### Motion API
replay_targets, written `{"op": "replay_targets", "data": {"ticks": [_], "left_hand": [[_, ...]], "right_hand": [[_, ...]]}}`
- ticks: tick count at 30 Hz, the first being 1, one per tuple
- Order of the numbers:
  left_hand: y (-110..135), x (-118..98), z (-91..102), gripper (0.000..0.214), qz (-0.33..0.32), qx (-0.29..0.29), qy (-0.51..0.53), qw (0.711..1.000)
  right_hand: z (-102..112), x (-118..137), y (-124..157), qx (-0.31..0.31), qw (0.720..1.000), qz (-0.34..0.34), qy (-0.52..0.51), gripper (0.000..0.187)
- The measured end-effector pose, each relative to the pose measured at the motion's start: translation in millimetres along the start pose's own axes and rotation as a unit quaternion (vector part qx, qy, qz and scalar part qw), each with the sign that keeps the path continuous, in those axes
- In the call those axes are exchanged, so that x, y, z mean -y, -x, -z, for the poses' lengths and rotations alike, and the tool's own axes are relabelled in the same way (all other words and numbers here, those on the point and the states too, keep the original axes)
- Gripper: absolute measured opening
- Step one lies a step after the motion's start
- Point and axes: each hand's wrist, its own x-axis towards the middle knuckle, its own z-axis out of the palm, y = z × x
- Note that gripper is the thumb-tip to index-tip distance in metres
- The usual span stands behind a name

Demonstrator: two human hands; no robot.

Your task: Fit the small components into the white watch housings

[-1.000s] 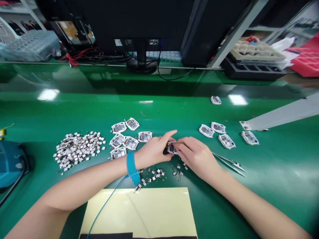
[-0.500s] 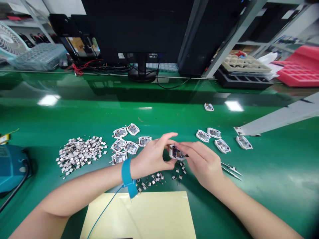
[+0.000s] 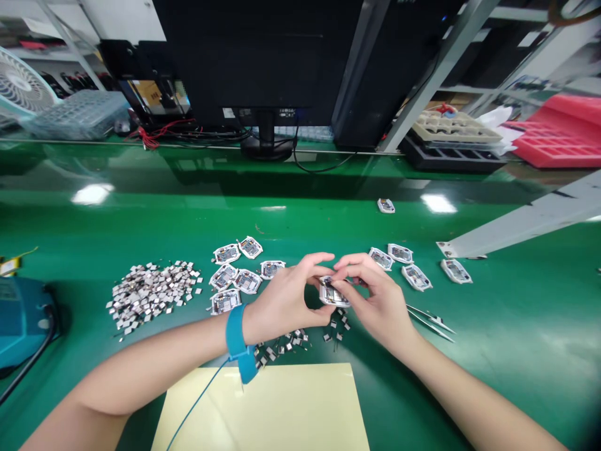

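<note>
My left hand [image 3: 291,291] holds a white watch case [image 3: 334,295] with electronics inside, gripped by its left side between thumb and fingers. The case is tilted above the bench, its open inside facing me. At its upper right edge, my right hand [image 3: 373,297] has thumb and fingertips closed together; whatever is between them is hidden. Below the hands lie small silver parts with short leads [image 3: 286,343]. More white watch cases [image 3: 248,281] sit to the left, and others [image 3: 416,277] to the right. Metal tweezers [image 3: 432,322] rest beside my right wrist.
A large pile of small silver parts [image 3: 153,294] spreads at left, near a blue device [image 3: 25,322]. A yellow sheet [image 3: 263,407] lies in front. Behind stand a monitor [image 3: 253,56] and trays [image 3: 453,153]. A white metal post [image 3: 516,216] slants in from the right.
My right hand's fingers have shifted from the case's right side to its upper edge, and are now more bent. The left hand keeps its grip. The view has shifted slightly.
</note>
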Motion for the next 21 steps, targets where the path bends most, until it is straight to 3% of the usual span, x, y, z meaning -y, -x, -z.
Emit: {"op": "replay_targets", "data": {"ticks": [6, 16, 21], "left_hand": [[2, 0, -1.9, 0.058, -0.025, 0.000, -0.041, 0.999], [1, 0, 0.9, 0.056, -0.022, 0.004, 0.000, 1.000], [1, 1, -1.1, 0.055, -0.010, 0.004, -0.009, 1.000]], "right_hand": [[8, -3, 1, 0.032, 0.991, 0.093, 0.086, 0.008], [5, -13, -2, 0.036, 0.994, 0.098, 0.042, 0.004], [8, -9, 2, 0.032, 0.985, 0.138, 0.100, 0.007]]}}
